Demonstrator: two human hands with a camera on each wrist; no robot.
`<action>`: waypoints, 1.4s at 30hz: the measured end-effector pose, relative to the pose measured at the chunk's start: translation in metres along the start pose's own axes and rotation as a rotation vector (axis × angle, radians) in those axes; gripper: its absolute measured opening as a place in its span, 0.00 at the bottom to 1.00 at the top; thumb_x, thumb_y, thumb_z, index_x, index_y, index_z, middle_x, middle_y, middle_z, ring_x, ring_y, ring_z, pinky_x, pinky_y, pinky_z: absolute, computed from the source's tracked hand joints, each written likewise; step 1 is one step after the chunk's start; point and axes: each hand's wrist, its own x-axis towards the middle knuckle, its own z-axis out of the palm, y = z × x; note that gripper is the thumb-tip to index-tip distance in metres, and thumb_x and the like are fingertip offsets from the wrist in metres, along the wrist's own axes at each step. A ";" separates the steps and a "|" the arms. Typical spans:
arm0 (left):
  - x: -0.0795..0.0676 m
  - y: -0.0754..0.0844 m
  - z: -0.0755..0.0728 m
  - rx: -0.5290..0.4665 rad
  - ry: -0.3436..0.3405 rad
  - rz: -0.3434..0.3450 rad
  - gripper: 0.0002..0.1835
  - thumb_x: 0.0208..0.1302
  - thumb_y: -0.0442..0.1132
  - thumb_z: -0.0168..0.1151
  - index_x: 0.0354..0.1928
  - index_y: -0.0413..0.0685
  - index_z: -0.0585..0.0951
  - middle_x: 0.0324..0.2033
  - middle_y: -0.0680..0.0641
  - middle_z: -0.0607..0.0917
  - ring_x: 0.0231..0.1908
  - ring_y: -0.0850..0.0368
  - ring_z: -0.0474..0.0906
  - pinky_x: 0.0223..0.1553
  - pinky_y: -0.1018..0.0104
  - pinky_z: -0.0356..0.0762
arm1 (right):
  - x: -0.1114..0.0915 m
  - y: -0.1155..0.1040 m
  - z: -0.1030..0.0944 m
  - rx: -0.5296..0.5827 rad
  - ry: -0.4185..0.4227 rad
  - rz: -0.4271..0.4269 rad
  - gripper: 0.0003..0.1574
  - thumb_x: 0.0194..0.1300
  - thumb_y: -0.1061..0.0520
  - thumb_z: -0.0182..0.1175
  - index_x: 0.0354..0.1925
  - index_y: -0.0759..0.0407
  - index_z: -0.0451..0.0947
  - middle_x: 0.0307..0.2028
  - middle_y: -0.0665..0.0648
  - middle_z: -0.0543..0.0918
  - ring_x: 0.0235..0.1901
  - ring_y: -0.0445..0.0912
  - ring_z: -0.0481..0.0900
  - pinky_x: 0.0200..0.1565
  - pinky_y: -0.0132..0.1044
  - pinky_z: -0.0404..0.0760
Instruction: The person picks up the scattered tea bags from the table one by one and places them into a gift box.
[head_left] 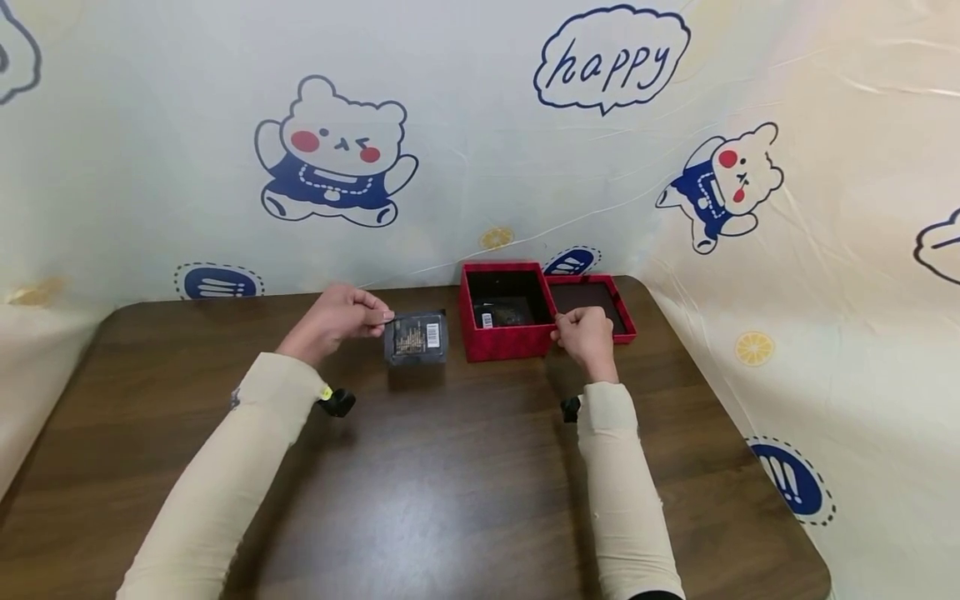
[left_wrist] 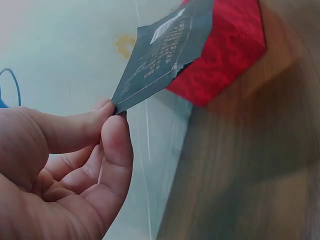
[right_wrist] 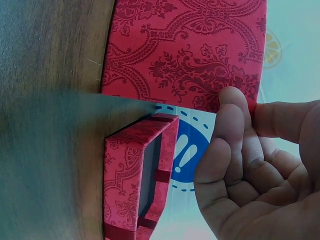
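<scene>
My left hand (head_left: 341, 321) pinches the corner of a dark, flat packet (head_left: 408, 337) between thumb and forefinger. A white barcode label and lines of small print show on the packet's face. It hangs above the table, left of an open red box (head_left: 506, 343) with a dark inside. With thumb and fingertips my right hand (head_left: 588, 337) grips the box's near right corner at the rim. Inside the box lies another dark packet (head_left: 510, 314) with a white label. In the right wrist view the box's wall (right_wrist: 185, 50) shows a dark floral pattern.
The red box lid (head_left: 622, 321) lies right of the box, its hollow side up. Both stand near the back edge of the brown wooden table (head_left: 450, 492). A cloth backdrop (head_left: 465, 125) printed with cartoon bears hangs behind and to the right.
</scene>
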 end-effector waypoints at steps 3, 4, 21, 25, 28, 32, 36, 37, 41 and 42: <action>0.003 0.010 0.008 -0.022 0.012 0.003 0.13 0.67 0.34 0.67 0.49 0.32 0.83 0.52 0.36 0.77 0.37 0.50 0.79 0.39 0.67 0.83 | 0.000 -0.001 -0.001 0.004 0.001 -0.001 0.20 0.73 0.52 0.59 0.30 0.63 0.88 0.29 0.61 0.88 0.29 0.48 0.84 0.29 0.39 0.78; 0.004 0.012 0.011 -0.031 0.016 0.004 0.13 0.67 0.34 0.67 0.49 0.32 0.83 0.51 0.36 0.77 0.36 0.50 0.79 0.39 0.68 0.83 | 0.000 -0.001 -0.001 0.007 -0.003 0.002 0.20 0.73 0.52 0.60 0.30 0.63 0.88 0.29 0.61 0.88 0.29 0.48 0.84 0.29 0.39 0.78; 0.021 0.049 0.041 -0.178 0.068 0.048 0.11 0.65 0.33 0.69 0.46 0.32 0.84 0.47 0.36 0.82 0.29 0.56 0.80 0.35 0.69 0.83 | 0.002 -0.001 -0.002 -0.012 0.009 -0.016 0.20 0.73 0.52 0.60 0.29 0.62 0.88 0.27 0.59 0.88 0.29 0.47 0.84 0.26 0.38 0.77; 0.025 0.054 0.048 -0.213 0.087 0.038 0.12 0.64 0.32 0.70 0.46 0.32 0.85 0.47 0.35 0.82 0.29 0.56 0.81 0.35 0.68 0.84 | 0.001 -0.001 -0.001 -0.018 0.003 -0.014 0.20 0.73 0.52 0.60 0.29 0.62 0.88 0.27 0.59 0.88 0.28 0.48 0.84 0.25 0.38 0.77; 0.029 0.058 0.055 -0.235 0.091 0.034 0.12 0.63 0.32 0.71 0.46 0.32 0.85 0.47 0.35 0.82 0.28 0.56 0.82 0.35 0.67 0.84 | 0.001 0.000 -0.001 -0.020 0.008 -0.001 0.20 0.73 0.52 0.59 0.29 0.63 0.88 0.28 0.60 0.88 0.28 0.47 0.84 0.25 0.38 0.77; 0.034 0.062 0.064 -0.239 0.100 0.033 0.12 0.62 0.32 0.72 0.45 0.33 0.85 0.46 0.36 0.83 0.26 0.58 0.82 0.36 0.67 0.85 | 0.002 0.001 0.000 -0.020 0.013 0.005 0.20 0.73 0.52 0.59 0.29 0.63 0.88 0.28 0.60 0.88 0.28 0.48 0.84 0.25 0.39 0.76; 0.041 0.065 0.073 -0.232 0.102 0.043 0.11 0.62 0.32 0.72 0.45 0.33 0.85 0.45 0.37 0.84 0.27 0.57 0.82 0.35 0.68 0.84 | 0.002 0.003 0.001 -0.036 0.017 0.007 0.21 0.73 0.52 0.59 0.29 0.62 0.88 0.25 0.56 0.87 0.29 0.49 0.82 0.26 0.40 0.76; 0.042 0.066 0.075 -0.231 0.103 0.047 0.11 0.62 0.32 0.72 0.44 0.33 0.85 0.45 0.37 0.84 0.28 0.57 0.82 0.35 0.68 0.84 | 0.002 0.003 0.001 -0.040 0.017 0.007 0.21 0.73 0.52 0.59 0.29 0.62 0.88 0.25 0.56 0.87 0.29 0.49 0.82 0.26 0.40 0.75; 0.045 0.070 0.085 -0.214 0.121 0.081 0.09 0.62 0.30 0.71 0.42 0.32 0.85 0.43 0.37 0.84 0.28 0.55 0.82 0.34 0.67 0.84 | 0.003 0.003 0.000 -0.030 0.008 0.002 0.21 0.74 0.52 0.60 0.29 0.63 0.88 0.26 0.57 0.87 0.29 0.49 0.82 0.26 0.40 0.76; 0.046 0.071 0.088 -0.199 0.127 0.092 0.09 0.62 0.30 0.71 0.41 0.32 0.86 0.43 0.37 0.84 0.28 0.54 0.82 0.34 0.67 0.84 | 0.003 0.002 -0.001 -0.027 0.005 0.000 0.21 0.74 0.52 0.60 0.29 0.63 0.88 0.26 0.57 0.87 0.29 0.49 0.82 0.26 0.40 0.76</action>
